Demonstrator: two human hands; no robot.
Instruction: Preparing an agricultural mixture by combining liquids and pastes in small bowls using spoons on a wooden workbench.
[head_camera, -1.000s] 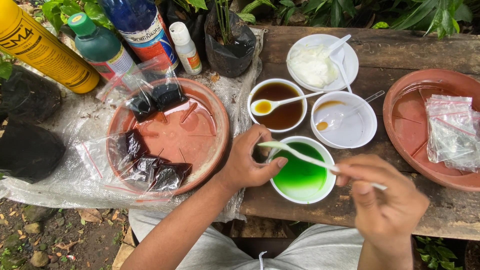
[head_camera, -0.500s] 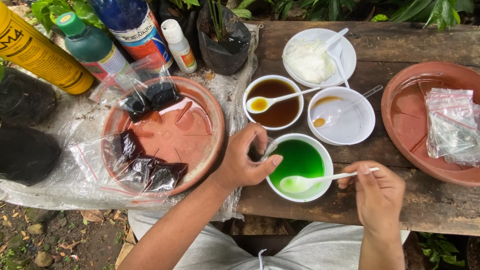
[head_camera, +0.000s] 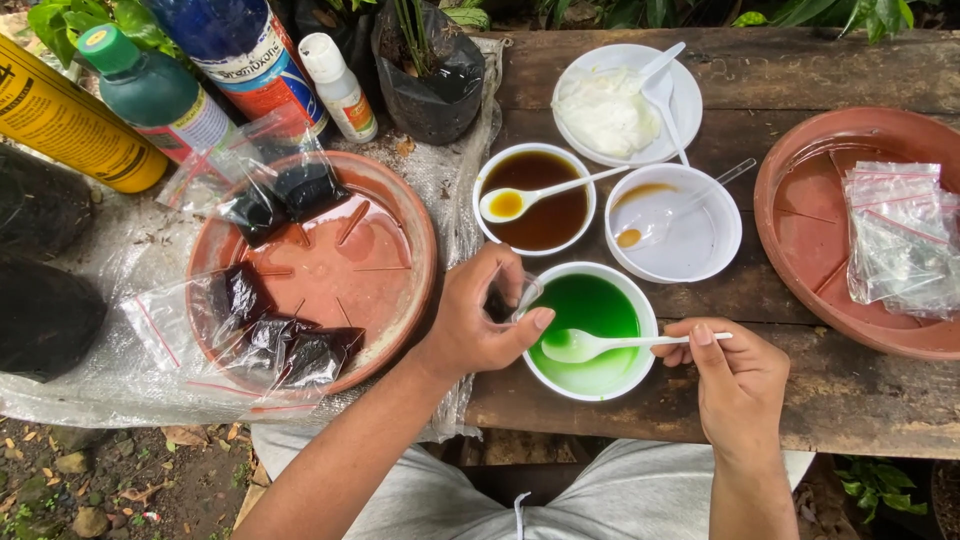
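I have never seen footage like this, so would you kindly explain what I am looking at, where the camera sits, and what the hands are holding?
There is no machine here: these are a person's two bare hands, filmed by a camera worn on the head and looking down.

The left hand pinches a small clear plastic bag at the rim of a white bowl of green liquid. The right hand holds a white plastic spoon, its scoop resting in that green liquid.

All of it sits on a worn wooden bench. Behind are a white bowl of brown liquid, a nearly empty white bowl and a white plate of white paste. To the left, a terracotta saucer carries bags of dark material; another terracotta saucer on the right holds empty clear bags. Bottles stand at the back left.
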